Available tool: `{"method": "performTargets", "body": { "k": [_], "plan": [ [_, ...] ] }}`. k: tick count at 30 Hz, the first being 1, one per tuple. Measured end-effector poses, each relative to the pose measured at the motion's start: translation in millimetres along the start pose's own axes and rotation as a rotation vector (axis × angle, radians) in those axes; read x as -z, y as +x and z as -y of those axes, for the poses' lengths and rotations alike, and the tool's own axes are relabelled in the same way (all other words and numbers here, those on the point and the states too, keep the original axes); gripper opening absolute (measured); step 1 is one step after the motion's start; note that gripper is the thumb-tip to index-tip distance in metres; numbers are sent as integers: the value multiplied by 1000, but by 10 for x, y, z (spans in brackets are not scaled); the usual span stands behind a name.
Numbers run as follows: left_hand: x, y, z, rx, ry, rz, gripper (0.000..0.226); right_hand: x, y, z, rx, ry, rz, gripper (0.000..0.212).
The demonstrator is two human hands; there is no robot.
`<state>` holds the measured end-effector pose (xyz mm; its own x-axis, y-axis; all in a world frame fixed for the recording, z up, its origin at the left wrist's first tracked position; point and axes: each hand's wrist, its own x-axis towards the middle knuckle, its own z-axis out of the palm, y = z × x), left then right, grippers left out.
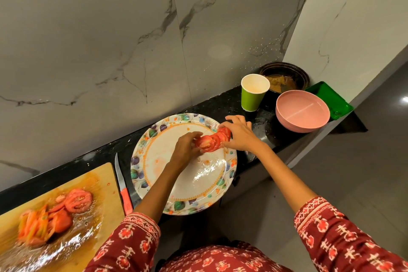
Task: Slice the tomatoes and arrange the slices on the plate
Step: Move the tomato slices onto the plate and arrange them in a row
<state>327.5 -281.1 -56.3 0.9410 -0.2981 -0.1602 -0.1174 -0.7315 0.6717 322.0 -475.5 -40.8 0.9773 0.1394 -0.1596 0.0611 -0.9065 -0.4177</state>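
A black tabletop (pixel 220 104) runs along a grey marble wall. At its right end stand a green paper cup (pixel 254 93), a pink bowl (pixel 302 110) just beside it, a dark pot (pixel 287 75) with something brown inside behind them, and a green tray (pixel 331 99) against the corner. To the left lies a wet wooden cutting board (pixel 66 216) with more tomato pieces (pixel 66 207) on it — round slices and a blurred heap of thinner cuts. Between the board and the plate lies a knife (pixel 122 185) with a red handle, blade pointing toward the wall.

The floral-rimmed plate (pixel 187 185) sits in the middle, its near edge hanging over the front of the tabletop. A row of overlapping tomato slices (pixel 212 140) lies at the plate's far right, near the rim, and partly hidden by the fingers on either side.

Both arms reach forward in red patterned sleeves (pixel 344 238). The left hand (pixel 185 148) comes in over the plate's centre, its fingers curled round the left end of the row. The right hand (pixel 239 134) meets the row from the other end — fingers pinching the slices there, the little finger stretched out over the rim. The two hands are close together with the slices between them.
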Motion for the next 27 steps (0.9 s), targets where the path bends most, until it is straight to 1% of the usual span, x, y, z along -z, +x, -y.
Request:
{"method": "performTargets", "body": {
  "k": [4, 7, 12, 15, 18, 22, 27],
  "plan": [
    [-19, -24, 5, -19, -42, -18, 49, -25, -36, -80, -11, 10, 30, 56],
    [-31, -24, 9, -10, -34, -6, 50, -24, -65, -135, -19, 41, 2, 55],
    [-93, 9, -14, 7, 123, 26, 69, -8, -86, -178, -36, 104, -6, 52],
    [-143, 65, -102, -11, 200, 18, 72, -12, -68, -179, -32, 103, 0, 55],
    [-200, 127, -183, -25, 271, 15, 71, -25, -39, -195, -24, 79, 21, 54],
    [-280, 194, -247, -19, 250, -31, 64, 2, -6, -194, -18, 104, 23, 55],
    [-330, 253, -278, -25, 234, -57, 60, -14, 40, -201, -11, 126, -31, 45]
  ]
}}
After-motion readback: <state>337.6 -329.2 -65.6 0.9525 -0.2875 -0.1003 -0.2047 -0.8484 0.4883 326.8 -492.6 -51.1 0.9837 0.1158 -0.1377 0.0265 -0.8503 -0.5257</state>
